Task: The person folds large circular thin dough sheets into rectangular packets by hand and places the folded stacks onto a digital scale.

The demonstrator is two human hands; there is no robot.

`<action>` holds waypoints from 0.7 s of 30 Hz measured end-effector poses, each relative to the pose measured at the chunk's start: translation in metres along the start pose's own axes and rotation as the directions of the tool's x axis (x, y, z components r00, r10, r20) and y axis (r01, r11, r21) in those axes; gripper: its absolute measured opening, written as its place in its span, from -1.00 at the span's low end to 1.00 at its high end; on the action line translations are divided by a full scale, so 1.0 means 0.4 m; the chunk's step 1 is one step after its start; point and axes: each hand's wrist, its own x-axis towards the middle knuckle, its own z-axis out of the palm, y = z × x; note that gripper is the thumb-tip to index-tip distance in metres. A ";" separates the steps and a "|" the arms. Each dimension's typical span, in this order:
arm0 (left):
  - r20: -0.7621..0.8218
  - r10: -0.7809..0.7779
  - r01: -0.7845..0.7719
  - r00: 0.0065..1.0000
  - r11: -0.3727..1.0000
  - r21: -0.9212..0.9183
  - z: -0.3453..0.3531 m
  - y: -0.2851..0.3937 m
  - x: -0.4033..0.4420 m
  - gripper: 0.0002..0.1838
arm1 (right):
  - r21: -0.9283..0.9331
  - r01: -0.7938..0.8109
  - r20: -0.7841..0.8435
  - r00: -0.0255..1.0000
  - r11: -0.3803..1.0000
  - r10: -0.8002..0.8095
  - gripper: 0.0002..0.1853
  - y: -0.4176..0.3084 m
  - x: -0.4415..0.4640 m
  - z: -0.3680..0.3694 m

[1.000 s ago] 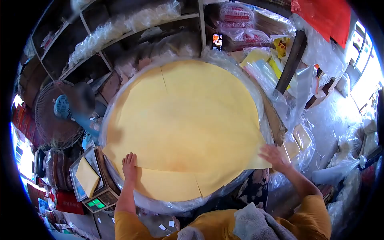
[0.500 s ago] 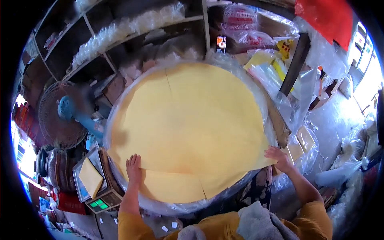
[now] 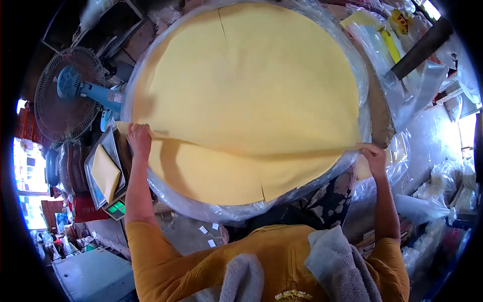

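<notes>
A broad, thin yellow sheet (image 3: 251,90) lies over a round table with clear plastic (image 3: 206,211) around its rim. My left hand (image 3: 139,140) is closed on the sheet's near left edge, and my right hand (image 3: 373,157) pinches its near right corner. Between them the near edge is raised and slightly slack, casting a shadow. Beneath it shows another yellow layer (image 3: 216,178), with a slit at its near side. Left of the table, a folded yellow piece (image 3: 104,173) rests on a metal tray (image 3: 91,183) on a scale with a green display (image 3: 116,208).
A blue fan (image 3: 70,88) stands close to the table's left side. A dark post (image 3: 422,48) and plastic bags (image 3: 377,60) are at the right, past a brown board edge (image 3: 380,121). A white surface (image 3: 95,274) is at lower left.
Both hands have closed on the sheet's near edge and raised it; before, the left lay flat on it. The hands are now farther apart. The view has tilted down.
</notes>
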 end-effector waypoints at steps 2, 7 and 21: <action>0.003 0.056 -0.056 0.998 0.998 0.033 0.001 -0.022 0.059 -0.90 | 0.094 -0.023 -0.088 0.996 0.995 0.031 -0.89 0.048 0.019 0.000; 0.153 0.065 -0.079 0.986 0.993 0.088 0.088 0.003 0.189 -0.89 | 0.247 -0.032 -0.188 0.979 0.969 0.081 -0.83 0.054 0.063 0.046; 0.212 -0.209 0.249 0.955 0.951 -0.183 0.074 0.393 0.176 -0.39 | 0.074 -0.104 -0.267 0.956 0.992 0.120 -0.82 0.068 0.097 0.073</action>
